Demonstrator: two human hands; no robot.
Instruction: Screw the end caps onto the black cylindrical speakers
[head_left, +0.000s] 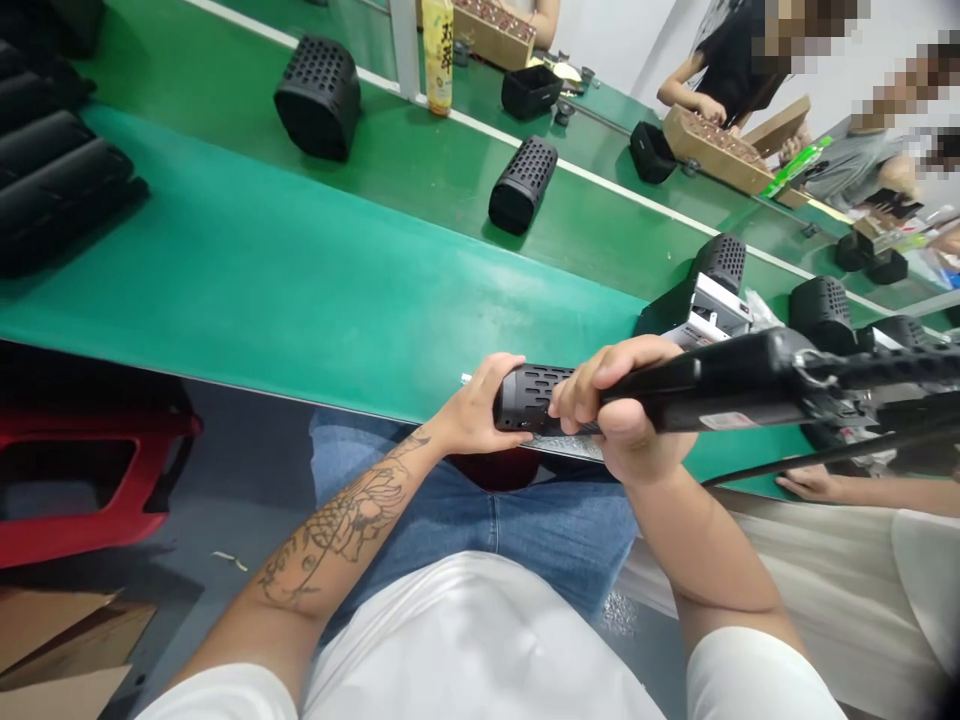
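Observation:
My left hand is wrapped round the end of a black speaker housing with slotted holes, at the front edge of the green bench. In my right hand is a black electric screwdriver, its body pointing right and a cable trailing from its back end. The fingers of that hand curl round its front part, close to the housing. They hide the tool's tip and the housing's right end, so I cannot tell whether the tip touches it.
On the green conveyor belt stand a perforated black housing and another housing. Long black parts are stacked at left. A metal device stands at right, near a co-worker's hand. A red stool is at lower left.

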